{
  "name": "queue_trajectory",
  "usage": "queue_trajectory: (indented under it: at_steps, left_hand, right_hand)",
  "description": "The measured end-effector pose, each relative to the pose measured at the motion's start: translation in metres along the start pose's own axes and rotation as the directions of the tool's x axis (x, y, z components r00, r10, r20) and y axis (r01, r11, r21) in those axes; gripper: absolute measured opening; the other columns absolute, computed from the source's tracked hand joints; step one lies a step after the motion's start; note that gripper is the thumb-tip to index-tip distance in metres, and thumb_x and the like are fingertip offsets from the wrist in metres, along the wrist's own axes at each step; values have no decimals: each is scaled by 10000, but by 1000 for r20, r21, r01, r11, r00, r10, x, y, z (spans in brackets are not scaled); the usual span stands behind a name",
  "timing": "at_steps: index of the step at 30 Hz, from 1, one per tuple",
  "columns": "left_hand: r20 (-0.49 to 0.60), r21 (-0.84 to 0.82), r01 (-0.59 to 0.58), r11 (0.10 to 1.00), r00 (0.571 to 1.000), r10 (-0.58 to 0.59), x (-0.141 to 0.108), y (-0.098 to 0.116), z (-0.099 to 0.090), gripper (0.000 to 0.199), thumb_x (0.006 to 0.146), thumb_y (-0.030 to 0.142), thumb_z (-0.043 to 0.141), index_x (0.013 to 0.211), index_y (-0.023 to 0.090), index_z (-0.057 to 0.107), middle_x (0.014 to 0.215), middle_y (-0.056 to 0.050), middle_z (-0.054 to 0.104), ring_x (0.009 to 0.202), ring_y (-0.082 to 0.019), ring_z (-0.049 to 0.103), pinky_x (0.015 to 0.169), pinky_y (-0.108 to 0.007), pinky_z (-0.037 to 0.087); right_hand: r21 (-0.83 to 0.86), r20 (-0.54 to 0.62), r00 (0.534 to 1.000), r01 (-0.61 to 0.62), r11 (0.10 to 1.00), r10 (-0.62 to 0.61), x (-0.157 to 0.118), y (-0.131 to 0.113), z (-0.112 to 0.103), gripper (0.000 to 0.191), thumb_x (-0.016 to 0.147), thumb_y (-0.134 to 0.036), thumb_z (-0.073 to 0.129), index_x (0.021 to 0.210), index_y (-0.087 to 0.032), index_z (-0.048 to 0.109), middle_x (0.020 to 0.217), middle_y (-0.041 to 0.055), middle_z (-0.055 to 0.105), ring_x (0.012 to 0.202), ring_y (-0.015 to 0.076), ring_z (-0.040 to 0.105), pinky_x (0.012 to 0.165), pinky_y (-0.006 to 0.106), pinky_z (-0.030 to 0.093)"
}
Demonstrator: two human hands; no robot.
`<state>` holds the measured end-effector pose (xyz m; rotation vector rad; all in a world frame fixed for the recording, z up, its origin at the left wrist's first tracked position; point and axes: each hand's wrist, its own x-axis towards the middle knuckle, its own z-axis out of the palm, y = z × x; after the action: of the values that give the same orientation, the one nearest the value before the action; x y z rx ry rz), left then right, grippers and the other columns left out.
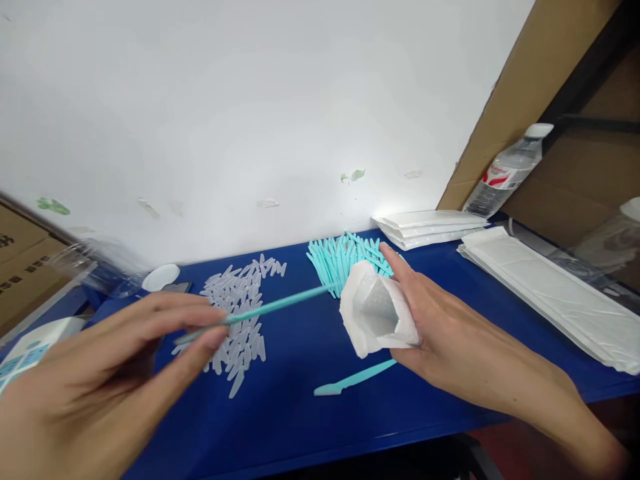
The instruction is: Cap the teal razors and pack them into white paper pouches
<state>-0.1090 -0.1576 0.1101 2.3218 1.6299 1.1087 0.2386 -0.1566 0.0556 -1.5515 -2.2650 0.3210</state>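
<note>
My left hand pinches a slim turquoise eyebrow razor between thumb and fingers. The razor points right, its far tip close to the mouth of a white bubble mailer. Wrapped round that mailer is my right hand, holding its mouth spread and facing me; the inside is shadowed. Below the mailer another turquoise razor lies on the blue table, its right end hidden by my right hand. Behind the mailer is a heap of similar turquoise razors. Small translucent caps are spread beyond my left hand.
Stacked white mailers lie at the back and right of the blue table. A water bottle leans against cardboard. At left are a white round lid, a clear plastic container and a blue-and-white package.
</note>
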Motion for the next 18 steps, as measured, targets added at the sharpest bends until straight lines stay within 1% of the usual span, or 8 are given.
queue_trajectory:
  at_steps: [3, 5, 8, 10, 11, 13, 15, 18]
  left_hand:
    - [168, -23, -352, 936, 922, 350, 19, 37, 16, 149, 993, 246, 723, 1102, 343, 755, 1079, 59, 745, 832, -116, 716, 729, -227, 589]
    - [184, -146, -472, 870, 851, 492, 27, 54, 36, 171, 1048, 247, 664, 1182, 302, 755, 1158, -5, 748, 959, -153, 720, 853, -279, 605]
    - [8, -285, -372, 884, 921, 390, 21, 52, 59, 329, 1110, 430, 536, 1384, 331, 687, 1374, -78, 677, 1227, -254, 662, 1039, -421, 576]
    - [14, -291, -214, 933, 974, 228, 3, 36, 72, 344, 1101, 443, 547, 1420, 376, 656, 1330, -62, 697, 1217, -263, 676, 1003, -427, 603]
    - [143, -246, -157, 956, 970, 196, -9, 27, 79, 335, 1063, 426, 624, 1392, 383, 670, 1263, -48, 726, 1157, -263, 707, 940, -414, 631]
    - [427, -140, -134, 981, 886, 182, -32, 12, 95, 357, 962, 437, 757, 1309, 359, 722, 1195, -50, 757, 1030, -294, 750, 859, -462, 658]
    - [524, -101, -160, 982, 830, 190, -51, 4, 110, 258, 970, 382, 698, 1219, 344, 752, 1134, -67, 767, 963, -326, 754, 804, -513, 662]
    - [535, -142, -124, 982, 825, 182, -64, 4, 123, 220, 994, 298, 544, 1110, 361, 720, 1065, -71, 753, 934, -326, 748, 741, -483, 671]
  right_hand:
    - [25, -5, 998, 58, 998, -58, -1, -6, 1, 1244, 812, -241, 699, 1723, -312, -145, 1678, 141, 467, 1500, 404, 506, 1121, 600, 559]
    - [87, -14, 998, 58, 994, -57, 0, -9, 0, 1249, 814, -255, 721, 1725, -327, -129, 1651, 152, 498, 1417, 418, 590, 1043, 591, 612]
    - [201, -48, 999, 11, 979, -1, 0, -9, -6, 1256, 830, -308, 755, 1721, -385, -127, 1610, 147, 539, 1198, 401, 730, 838, 536, 693]
    - [274, -86, 996, -2, 962, 27, 0, -6, -10, 1270, 820, -315, 771, 1713, -429, -125, 1540, 128, 598, 1072, 368, 769, 744, 500, 704]
    - [308, -106, 994, -1, 951, 35, 0, -5, -12, 1278, 812, -313, 780, 1711, -446, -118, 1501, 119, 623, 1031, 355, 776, 724, 487, 704]
    - [364, -149, 987, 5, 931, 53, -1, -2, -14, 1299, 791, -322, 811, 1710, -461, -97, 1441, 112, 648, 975, 340, 780, 709, 468, 702]
    - [410, -181, 981, 6, 912, 75, -1, -2, -15, 1323, 778, -340, 845, 1710, -461, -85, 1403, 117, 655, 916, 323, 780, 702, 449, 698]
    - [444, -179, 980, 7, 896, 81, 1, -4, -13, 1327, 789, -354, 854, 1703, -474, -100, 1396, 122, 649, 854, 293, 773, 667, 422, 690]
